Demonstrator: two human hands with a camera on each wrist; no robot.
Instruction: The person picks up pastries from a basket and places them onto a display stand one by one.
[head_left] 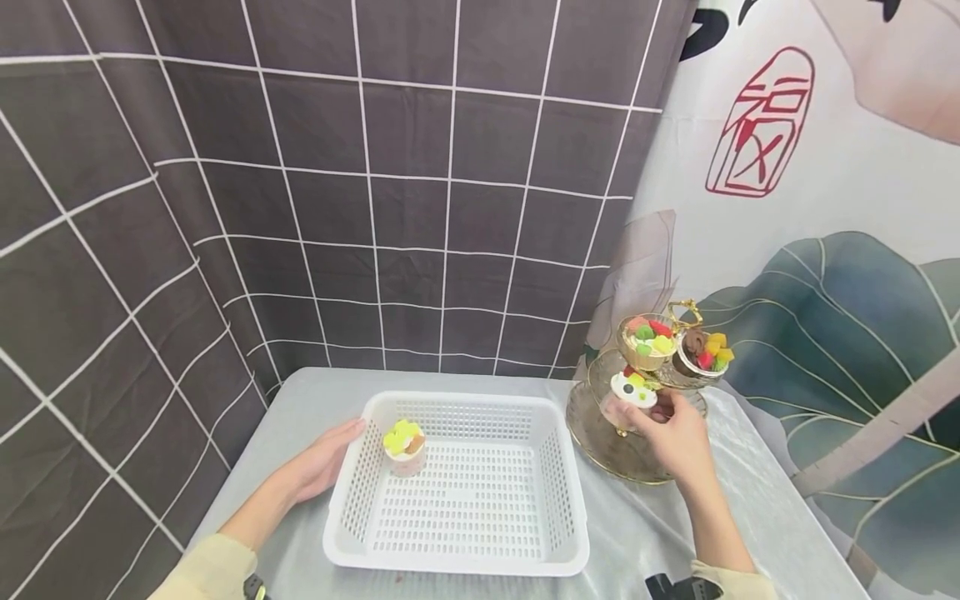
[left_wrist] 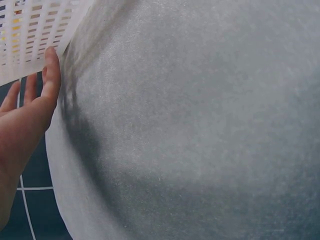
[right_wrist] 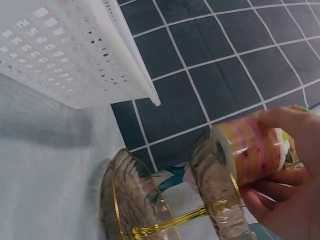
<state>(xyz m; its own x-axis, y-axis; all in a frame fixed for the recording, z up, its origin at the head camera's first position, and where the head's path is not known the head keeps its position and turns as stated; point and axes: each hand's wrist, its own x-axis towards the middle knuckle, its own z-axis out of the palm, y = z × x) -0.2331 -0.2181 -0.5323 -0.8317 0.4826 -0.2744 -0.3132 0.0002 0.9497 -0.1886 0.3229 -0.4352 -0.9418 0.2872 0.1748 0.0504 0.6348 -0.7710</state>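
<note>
My right hand [head_left: 678, 433] grips a dessert cup [head_left: 626, 410] with white cream and small fruit toppings, at the left side of the tiered stand [head_left: 600, 446]. In the right wrist view the cup [right_wrist: 252, 150] has a yellow and pink wall, and its base is right at the rim of a glass plate [right_wrist: 205, 170]. My left hand [head_left: 322, 462] rests by the left rim of the white plastic basket [head_left: 457, 567], its fingers extended along the outside. Another dessert cup [head_left: 406, 457], topped with yellow pieces, stands in the basket's back left part.
Higher on the stand are a fruit-topped cup [head_left: 647, 343] and a chocolate-topped cup [head_left: 702, 354], beside a gold handle [head_left: 686, 314]. A pale cloth covers the table [head_left: 300, 542]. Behind hang a dark grid curtain [head_left: 405, 208] and a printed white one [head_left: 862, 167].
</note>
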